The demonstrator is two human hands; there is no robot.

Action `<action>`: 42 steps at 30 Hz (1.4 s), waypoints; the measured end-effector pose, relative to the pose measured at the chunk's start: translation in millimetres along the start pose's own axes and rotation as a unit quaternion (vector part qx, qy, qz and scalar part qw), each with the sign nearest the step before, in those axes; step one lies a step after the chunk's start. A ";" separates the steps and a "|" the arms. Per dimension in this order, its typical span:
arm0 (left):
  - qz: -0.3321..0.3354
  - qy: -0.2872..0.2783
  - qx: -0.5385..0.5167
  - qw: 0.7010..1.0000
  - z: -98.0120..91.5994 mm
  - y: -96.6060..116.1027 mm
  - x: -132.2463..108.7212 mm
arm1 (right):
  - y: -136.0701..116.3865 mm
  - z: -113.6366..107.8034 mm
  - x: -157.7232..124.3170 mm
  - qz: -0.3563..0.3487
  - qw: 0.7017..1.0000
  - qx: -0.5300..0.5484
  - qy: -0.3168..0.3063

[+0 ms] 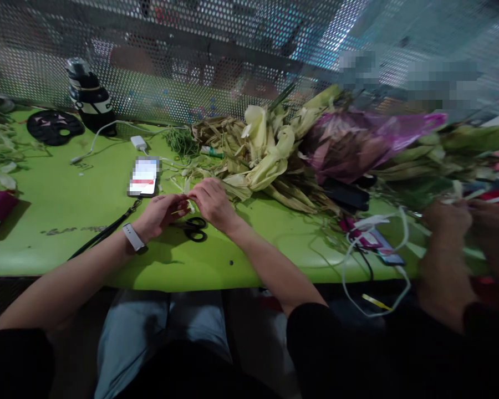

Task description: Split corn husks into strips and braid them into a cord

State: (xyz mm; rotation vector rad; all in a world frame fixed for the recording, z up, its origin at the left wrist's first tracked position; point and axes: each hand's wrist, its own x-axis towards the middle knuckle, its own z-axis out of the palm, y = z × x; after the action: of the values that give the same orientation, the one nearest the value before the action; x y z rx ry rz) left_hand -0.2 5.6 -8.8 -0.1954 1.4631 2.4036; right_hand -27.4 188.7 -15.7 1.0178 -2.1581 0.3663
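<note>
My left hand (pixel 163 213) and my right hand (pixel 213 203) meet over the green table (pixel 66 221), fingers pinched together on a thin pale strip of corn husk (pixel 182 209). A white watch sits on my left wrist. Black scissors (pixel 194 228) lie on the table just under and between my hands. A heap of pale corn husks (pixel 266 152) lies right beyond my right hand.
A phone (pixel 143 176) on a white charger cable lies beyond my left hand. A dark bottle (pixel 89 95) and black disc stand at the back left. A purple bag (pixel 357 141) tops the husks. Another person's hands (pixel 461 233) work at right, near another phone and cables.
</note>
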 end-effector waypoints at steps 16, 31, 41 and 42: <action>0.106 0.001 0.108 0.988 3.7 -1.7 -5.3 | -9.2 -1.2 1.2 0.077 0.997 0.006 -0.019; 0.177 0.025 0.169 0.969 -3.8 -2.6 1.1 | -2.8 -5.6 0.5 0.010 1.000 0.017 -0.011; 0.091 0.033 0.043 0.994 -0.7 -4.5 2.1 | -2.4 -3.1 1.5 0.008 1.000 0.003 -0.022; 0.087 0.032 0.036 0.995 -1.1 -4.7 2.3 | -2.1 -3.0 1.5 0.008 1.000 0.004 -0.023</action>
State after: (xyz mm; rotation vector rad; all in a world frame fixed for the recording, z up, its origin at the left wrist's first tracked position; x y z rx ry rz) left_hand -0.9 7.1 -13.9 -0.1324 1.6564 2.4949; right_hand -25.0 188.0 -12.6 1.0240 -2.2086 0.3611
